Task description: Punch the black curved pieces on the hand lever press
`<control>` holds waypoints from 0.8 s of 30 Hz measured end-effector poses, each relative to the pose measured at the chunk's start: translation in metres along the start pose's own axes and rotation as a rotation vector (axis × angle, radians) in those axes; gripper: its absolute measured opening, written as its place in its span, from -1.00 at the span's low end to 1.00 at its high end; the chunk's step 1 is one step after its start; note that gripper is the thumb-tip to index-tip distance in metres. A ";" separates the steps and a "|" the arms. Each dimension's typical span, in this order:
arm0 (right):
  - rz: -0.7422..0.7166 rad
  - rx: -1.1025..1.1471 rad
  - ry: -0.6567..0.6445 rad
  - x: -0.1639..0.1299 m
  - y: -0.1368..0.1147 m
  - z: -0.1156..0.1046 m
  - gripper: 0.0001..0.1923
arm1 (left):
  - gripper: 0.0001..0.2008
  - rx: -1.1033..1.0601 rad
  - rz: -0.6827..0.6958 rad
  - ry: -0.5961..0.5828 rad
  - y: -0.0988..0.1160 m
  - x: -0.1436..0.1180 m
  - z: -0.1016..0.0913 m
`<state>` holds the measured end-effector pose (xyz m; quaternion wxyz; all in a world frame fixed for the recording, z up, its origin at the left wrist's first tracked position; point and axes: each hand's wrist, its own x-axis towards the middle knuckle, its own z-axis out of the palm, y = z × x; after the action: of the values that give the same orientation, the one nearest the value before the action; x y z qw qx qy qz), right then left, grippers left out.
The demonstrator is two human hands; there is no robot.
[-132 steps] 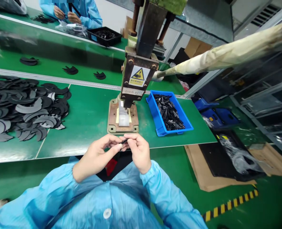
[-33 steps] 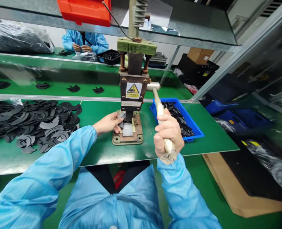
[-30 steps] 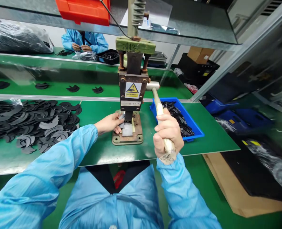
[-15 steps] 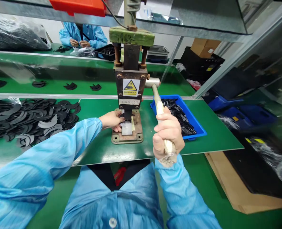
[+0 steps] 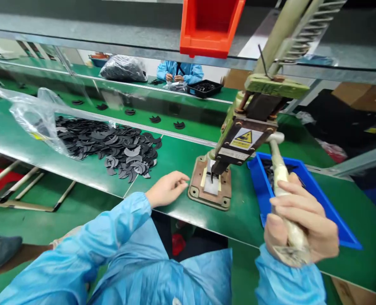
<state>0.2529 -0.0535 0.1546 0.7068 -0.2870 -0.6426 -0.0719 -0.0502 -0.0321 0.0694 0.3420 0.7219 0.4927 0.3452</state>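
My right hand [image 5: 302,220] is wrapped round the tape-covered lever [image 5: 278,163] of a hand press [image 5: 245,135]. Left of the press's base plate [image 5: 196,188], my left hand [image 5: 168,188] hovers at the bench edge, fingers loosely bent, with nothing visible in it. Under the ram lies a pale metal block [image 5: 211,186], with a small dark piece [image 5: 212,169] at the tool; its exact shape is unclear. Further left is a pile of black crescent-shaped pieces [image 5: 111,142].
A blue tray [image 5: 321,192] with dark parts stands right of the press. A clear plastic bag [image 5: 44,110] lies by the pile. Overhead, a red bin [image 5: 203,46] sits on a shelf. Small crescent stacks [image 5: 155,119] line the strip behind. Across it, a person [image 5: 190,72] handles parts.
My view has swung left, so the press now appears further right and tilted. My left hand has drawn away from the press block to the left. My right hand stays on the lever.
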 end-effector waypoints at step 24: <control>-0.011 -0.052 -0.024 -0.002 -0.011 0.003 -0.82 | -0.66 0.876 0.086 -0.358 -0.070 0.013 -0.202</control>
<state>0.2447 -0.0612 0.1564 0.6908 -0.3024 -0.6507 -0.0889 -0.2490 0.0305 0.1200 0.0705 0.8662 0.4947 -0.0110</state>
